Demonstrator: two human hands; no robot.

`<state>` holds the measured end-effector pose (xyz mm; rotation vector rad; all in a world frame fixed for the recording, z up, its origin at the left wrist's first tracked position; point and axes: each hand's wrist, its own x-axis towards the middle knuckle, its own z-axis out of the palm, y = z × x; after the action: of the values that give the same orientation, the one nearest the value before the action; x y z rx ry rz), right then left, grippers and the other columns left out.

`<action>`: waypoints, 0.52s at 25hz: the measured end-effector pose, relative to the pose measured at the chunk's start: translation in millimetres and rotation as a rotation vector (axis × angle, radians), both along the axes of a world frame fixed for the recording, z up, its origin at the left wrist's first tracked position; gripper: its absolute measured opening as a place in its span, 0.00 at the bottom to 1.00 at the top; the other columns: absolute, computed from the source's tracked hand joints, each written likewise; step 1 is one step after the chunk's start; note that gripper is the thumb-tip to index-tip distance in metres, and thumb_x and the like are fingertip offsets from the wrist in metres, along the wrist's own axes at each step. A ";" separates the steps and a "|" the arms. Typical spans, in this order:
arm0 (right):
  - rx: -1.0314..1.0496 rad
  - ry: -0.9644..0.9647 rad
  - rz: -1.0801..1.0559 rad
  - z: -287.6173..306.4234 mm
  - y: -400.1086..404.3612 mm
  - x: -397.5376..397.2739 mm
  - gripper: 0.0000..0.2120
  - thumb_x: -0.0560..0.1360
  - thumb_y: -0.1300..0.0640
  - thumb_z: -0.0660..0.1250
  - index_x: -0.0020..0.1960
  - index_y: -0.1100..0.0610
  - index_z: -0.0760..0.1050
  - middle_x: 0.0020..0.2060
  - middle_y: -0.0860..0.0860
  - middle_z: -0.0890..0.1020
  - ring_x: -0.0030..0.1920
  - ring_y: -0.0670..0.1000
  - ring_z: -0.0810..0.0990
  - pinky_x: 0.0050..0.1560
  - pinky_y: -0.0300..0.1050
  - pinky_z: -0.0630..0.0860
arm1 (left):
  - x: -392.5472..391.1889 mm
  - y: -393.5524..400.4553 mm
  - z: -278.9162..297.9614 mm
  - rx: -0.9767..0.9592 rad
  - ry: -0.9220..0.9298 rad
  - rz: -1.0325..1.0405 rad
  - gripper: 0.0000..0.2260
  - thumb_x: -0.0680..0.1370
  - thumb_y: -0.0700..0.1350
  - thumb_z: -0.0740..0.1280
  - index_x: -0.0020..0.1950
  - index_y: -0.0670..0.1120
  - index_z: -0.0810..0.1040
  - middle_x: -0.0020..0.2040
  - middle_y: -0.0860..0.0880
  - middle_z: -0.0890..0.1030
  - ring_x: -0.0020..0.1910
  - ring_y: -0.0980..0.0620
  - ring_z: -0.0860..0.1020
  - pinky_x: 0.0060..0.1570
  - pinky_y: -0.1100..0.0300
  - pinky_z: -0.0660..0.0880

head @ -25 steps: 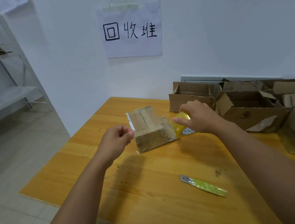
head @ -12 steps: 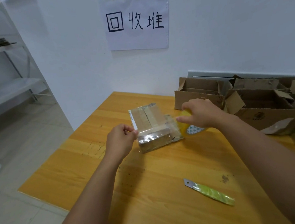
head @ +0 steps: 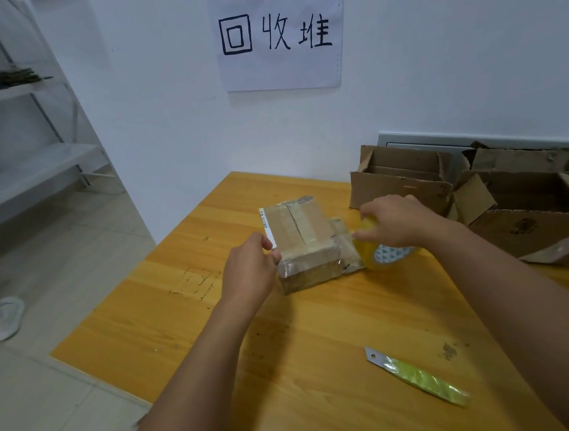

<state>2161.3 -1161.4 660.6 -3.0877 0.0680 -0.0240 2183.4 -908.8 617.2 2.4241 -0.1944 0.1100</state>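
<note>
Head view: a small cardboard box (head: 301, 241) sits on the wooden table (head: 148, 323), a little behind its middle and between the two hands. Its top flaps are closed, with a seam running front to back and a white label strip along the left edge.

The left hand (head: 250, 273) is at the box's near left corner. Its fingers are curled and the thumb and fingertips pinch that corner. Whether they also hold the end of the tape (head: 312, 271) cannot be told.

The right hand (head: 400, 222) is just right of the box, its fingers curled over the top of a yellow roll (head: 386, 253), which it grips from above. The roll stands on edge and leans towards the box, close to its right side. Clear, glossy tape lies across the box's near face and stretches from its right end to the roll.

A knife (head: 416, 375) with a green handle lies flat near the table's front, well apart from both hands, with its blade pointing back and left.

Open cartons (head: 404, 184) crowd the table's far right, just behind the right hand.

A paper sign (head: 277, 33) with handwritten characters hangs on the wall above. A metal shelf (head: 24, 169) stands at the left, and a white shoe (head: 1, 315) lies on the floor.
</note>
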 end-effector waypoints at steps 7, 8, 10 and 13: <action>-0.001 0.033 -0.025 -10.8 -0.6 -1.7 0.24 0.77 0.36 0.61 0.65 0.50 0.73 0.58 0.50 0.79 0.59 0.52 0.75 0.62 0.54 0.66 | -2.7 -3.3 -3.7 0.185 -0.211 -0.087 0.12 0.78 0.43 0.68 0.60 0.53 0.78 0.62 0.47 0.71 0.63 0.45 0.68 0.55 0.54 0.68; -0.001 0.033 -0.028 -10.8 0.0 -2.0 0.25 0.77 0.36 0.61 0.66 0.50 0.73 0.59 0.50 0.79 0.60 0.52 0.75 0.63 0.54 0.66 | -5.2 -7.6 -7.5 0.307 -0.372 -0.144 0.11 0.76 0.40 0.68 0.57 0.49 0.80 0.63 0.45 0.73 0.63 0.43 0.69 0.56 0.52 0.68; 0.001 0.031 -0.037 -10.4 0.5 -3.0 0.25 0.77 0.35 0.61 0.66 0.51 0.73 0.59 0.50 0.78 0.60 0.52 0.75 0.64 0.54 0.66 | -15.5 -19.2 -10.9 0.479 -0.464 -0.238 0.09 0.76 0.39 0.64 0.55 0.43 0.78 0.60 0.44 0.77 0.58 0.42 0.73 0.51 0.53 0.69; -0.003 0.017 -0.049 -9.6 0.1 -5.8 0.26 0.77 0.35 0.60 0.66 0.52 0.73 0.60 0.50 0.78 0.61 0.52 0.75 0.64 0.55 0.67 | -26.4 -35.2 -12.9 0.551 -0.362 -0.202 0.19 0.78 0.50 0.58 0.67 0.45 0.68 0.59 0.44 0.75 0.58 0.43 0.73 0.52 0.55 0.68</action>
<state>2155.5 -1161.2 651.0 -3.0885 0.1447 0.0008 2157.0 -944.0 604.3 2.8916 -0.7127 0.4560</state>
